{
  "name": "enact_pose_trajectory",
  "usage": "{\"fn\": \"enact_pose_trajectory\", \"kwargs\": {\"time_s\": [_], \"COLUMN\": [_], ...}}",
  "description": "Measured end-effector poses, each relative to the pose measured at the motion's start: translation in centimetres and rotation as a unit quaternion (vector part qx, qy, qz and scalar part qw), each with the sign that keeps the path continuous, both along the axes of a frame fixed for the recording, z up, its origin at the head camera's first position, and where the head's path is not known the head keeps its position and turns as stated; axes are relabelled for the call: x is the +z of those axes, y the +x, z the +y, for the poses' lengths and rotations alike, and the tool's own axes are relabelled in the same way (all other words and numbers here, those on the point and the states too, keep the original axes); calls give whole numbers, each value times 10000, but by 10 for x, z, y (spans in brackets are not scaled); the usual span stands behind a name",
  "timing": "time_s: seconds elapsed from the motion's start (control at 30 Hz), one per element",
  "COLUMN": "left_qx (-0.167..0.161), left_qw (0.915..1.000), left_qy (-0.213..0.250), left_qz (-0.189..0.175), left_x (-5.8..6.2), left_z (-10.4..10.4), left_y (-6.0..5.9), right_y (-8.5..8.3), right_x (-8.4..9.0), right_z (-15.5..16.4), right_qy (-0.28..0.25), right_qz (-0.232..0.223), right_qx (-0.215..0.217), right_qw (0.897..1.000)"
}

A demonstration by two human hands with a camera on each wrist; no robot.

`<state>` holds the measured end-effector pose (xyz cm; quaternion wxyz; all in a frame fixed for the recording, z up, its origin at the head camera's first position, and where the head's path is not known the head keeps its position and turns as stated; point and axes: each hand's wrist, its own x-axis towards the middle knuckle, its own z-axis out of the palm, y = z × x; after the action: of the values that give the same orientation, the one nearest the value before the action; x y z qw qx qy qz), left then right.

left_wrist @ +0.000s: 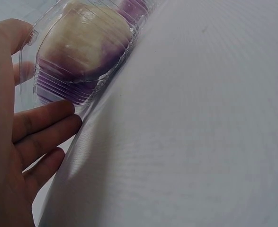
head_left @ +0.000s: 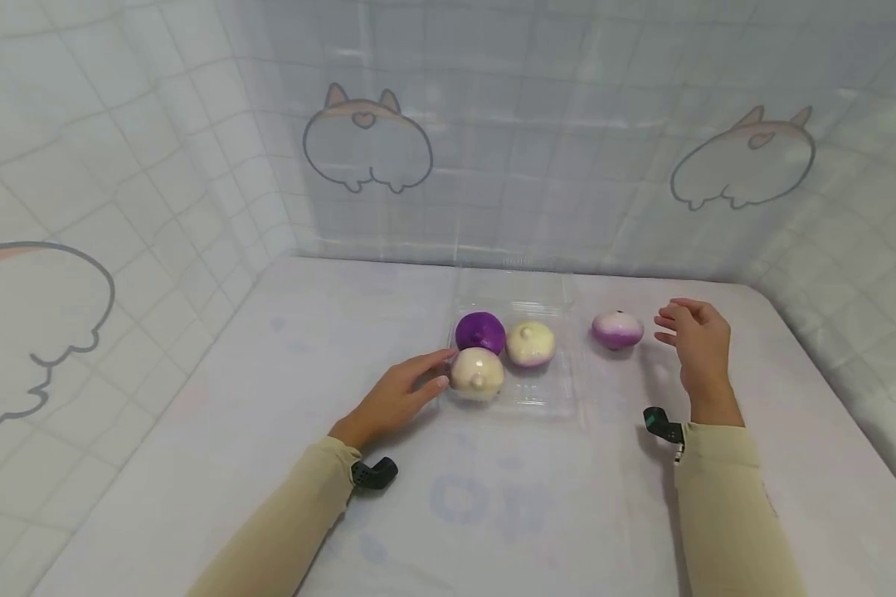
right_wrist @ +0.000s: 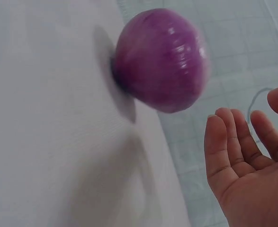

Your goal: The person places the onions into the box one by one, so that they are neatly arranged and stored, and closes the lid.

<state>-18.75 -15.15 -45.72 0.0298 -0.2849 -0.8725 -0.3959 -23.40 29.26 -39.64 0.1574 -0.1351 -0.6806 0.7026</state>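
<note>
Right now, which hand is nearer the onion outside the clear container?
Right. The right hand is just right of the onion, not touching; the left hand is farther left, across the container.

Right sleeve (head_left: 732,506) beige; black bent wrist unit (head_left: 666,429), green patch (head_left: 650,419), at its cuff (head_left: 713,433). Left of that cuff: beige left sleeve (head_left: 294,506), second black unit (head_left: 377,474).

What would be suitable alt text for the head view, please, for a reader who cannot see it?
A person's left grip is at the left edge of a clear plastic container holding one purple onion and two pale onions. Their empty right grip is raised beside a fourth, purple-and-white onion on the white table.
</note>
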Motion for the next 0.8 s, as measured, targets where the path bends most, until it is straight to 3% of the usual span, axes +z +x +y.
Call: {"fn": "enact_pose_trajectory", "kwargs": {"time_s": [0.43,0.7,0.8], "left_qx": [-91,-91,-67], "left_qw": [9999,9999,10000], "left_qy": [31,50,26], "left_qz": [34,46,6], "left_x": [1,2,2], "left_z": [-1,-1,-1], "left_y": [0,0,0], "right_y": [-1,-2,-4], "right_x": [-17,-23,-25], "right_z": [1,-2,-3], "right_qy": [105,1022,1553], "right_qz": [-522,-1031,-1064], "right_qx": [399,878,1199], "right_qw": [9978,9855,9748]}}
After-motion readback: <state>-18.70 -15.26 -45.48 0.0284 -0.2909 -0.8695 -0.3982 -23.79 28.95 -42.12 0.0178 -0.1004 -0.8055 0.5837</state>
